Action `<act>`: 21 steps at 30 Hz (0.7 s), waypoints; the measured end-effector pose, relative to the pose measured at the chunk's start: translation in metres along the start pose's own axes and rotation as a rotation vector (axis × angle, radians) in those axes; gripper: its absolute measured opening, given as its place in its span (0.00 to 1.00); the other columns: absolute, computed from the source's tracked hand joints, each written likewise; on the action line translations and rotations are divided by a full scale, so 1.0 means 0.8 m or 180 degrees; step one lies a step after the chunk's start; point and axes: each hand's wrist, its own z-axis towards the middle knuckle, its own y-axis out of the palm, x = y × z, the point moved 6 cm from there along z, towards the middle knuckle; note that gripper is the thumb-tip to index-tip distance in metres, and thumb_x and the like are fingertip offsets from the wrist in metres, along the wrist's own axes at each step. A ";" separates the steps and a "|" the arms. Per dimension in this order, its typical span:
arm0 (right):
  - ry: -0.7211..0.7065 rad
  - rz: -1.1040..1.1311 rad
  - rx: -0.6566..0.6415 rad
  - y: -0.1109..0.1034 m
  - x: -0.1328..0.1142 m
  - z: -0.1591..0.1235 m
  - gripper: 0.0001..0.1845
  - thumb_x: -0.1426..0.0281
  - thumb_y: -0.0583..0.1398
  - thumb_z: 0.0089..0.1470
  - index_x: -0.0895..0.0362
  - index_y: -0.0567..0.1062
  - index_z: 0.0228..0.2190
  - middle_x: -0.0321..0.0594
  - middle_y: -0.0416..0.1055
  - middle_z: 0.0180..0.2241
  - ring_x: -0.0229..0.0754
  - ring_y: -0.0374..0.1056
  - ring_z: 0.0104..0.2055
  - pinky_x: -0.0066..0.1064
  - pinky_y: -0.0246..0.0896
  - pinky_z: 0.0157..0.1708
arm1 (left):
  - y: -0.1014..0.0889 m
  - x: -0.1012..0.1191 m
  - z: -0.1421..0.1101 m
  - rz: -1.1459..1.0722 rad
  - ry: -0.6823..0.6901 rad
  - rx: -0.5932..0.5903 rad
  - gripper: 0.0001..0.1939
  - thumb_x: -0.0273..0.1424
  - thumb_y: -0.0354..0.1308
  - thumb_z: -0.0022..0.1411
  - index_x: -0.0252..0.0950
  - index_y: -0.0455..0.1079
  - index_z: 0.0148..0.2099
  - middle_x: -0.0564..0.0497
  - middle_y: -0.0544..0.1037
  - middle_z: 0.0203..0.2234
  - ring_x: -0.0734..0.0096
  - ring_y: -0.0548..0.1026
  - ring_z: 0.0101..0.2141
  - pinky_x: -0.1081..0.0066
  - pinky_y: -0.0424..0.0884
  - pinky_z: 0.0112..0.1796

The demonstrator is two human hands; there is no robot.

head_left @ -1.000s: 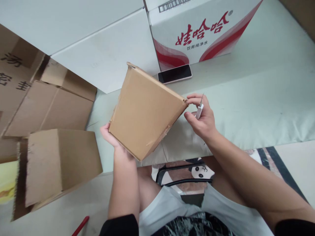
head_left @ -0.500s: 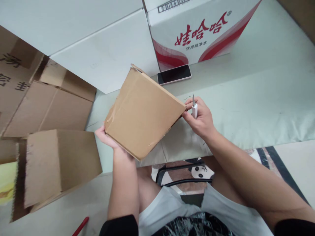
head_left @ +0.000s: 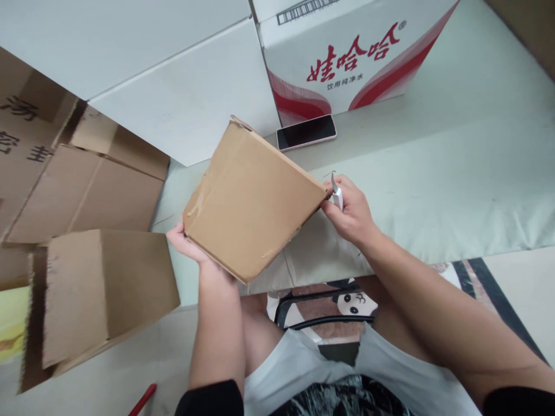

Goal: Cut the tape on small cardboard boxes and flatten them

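Observation:
A brown cardboard box (head_left: 254, 202) is tilted up in front of me, its plain face towards the camera. My left hand (head_left: 186, 244) grips its lower left corner, with most of the fingers hidden behind the cardboard. At the box's right corner, my right hand (head_left: 349, 209) is closed around a small knife (head_left: 337, 197) with a white handle and a short curved metal blade pointing up. The fingertips of that hand touch the box's edge. What lies behind the box is out of sight.
Behind the box, a phone (head_left: 306, 132) lies on the pale green cloth (head_left: 468, 173), against a white and red carton (head_left: 347, 63). A larger white box (head_left: 186, 98) stands at the back left. Brown cartons (head_left: 104, 283) crowd the left side.
The knife in my right hand has tipped left, its blade now nearer the box's corner. The right hand has shifted slightly left; the box and left hand hardly differ.

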 end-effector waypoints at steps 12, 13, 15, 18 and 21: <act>0.0235 -0.0195 0.0021 -0.001 0.003 0.001 0.06 0.76 0.56 0.43 0.53 0.65 0.24 0.37 0.66 0.30 0.42 0.63 0.32 0.36 0.60 0.34 | 0.001 -0.002 -0.001 -0.0010 -0.0011 0.0050 0.13 0.40 0.54 0.49 0.39 0.55 0.30 0.55 0.66 0.26 0.69 0.68 0.28 0.71 0.64 0.28; 0.0235 -0.0198 0.0022 -0.001 0.003 0.001 0.06 0.76 0.56 0.43 0.53 0.64 0.24 0.37 0.66 0.30 0.42 0.63 0.32 0.36 0.60 0.34 | 0.001 -0.002 -0.001 -0.0015 -0.0007 0.0049 0.13 0.40 0.54 0.49 0.39 0.55 0.30 0.55 0.67 0.26 0.69 0.69 0.28 0.71 0.64 0.28; 0.0245 -0.0198 0.0008 -0.001 0.003 0.001 0.07 0.76 0.56 0.43 0.53 0.63 0.23 0.37 0.65 0.29 0.42 0.63 0.32 0.36 0.60 0.33 | 0.002 -0.003 -0.001 -0.0042 -0.0030 0.0021 0.12 0.40 0.54 0.50 0.39 0.56 0.30 0.55 0.67 0.26 0.68 0.69 0.28 0.70 0.65 0.29; 0.0225 -0.0163 -0.0010 -0.001 0.002 0.001 0.06 0.76 0.56 0.44 0.53 0.64 0.24 0.37 0.65 0.30 0.41 0.63 0.32 0.35 0.60 0.33 | 0.002 -0.003 0.000 -0.0053 -0.0044 0.0012 0.12 0.39 0.54 0.49 0.39 0.55 0.30 0.55 0.66 0.25 0.69 0.68 0.27 0.71 0.64 0.28; 0.0135 -0.0086 0.0006 -0.002 0.001 0.000 0.04 0.74 0.57 0.47 0.53 0.66 0.25 0.37 0.65 0.30 0.40 0.62 0.31 0.35 0.60 0.33 | 0.001 -0.002 0.001 0.0011 -0.0031 0.0042 0.13 0.39 0.54 0.48 0.39 0.54 0.30 0.55 0.66 0.26 0.70 0.68 0.27 0.71 0.63 0.28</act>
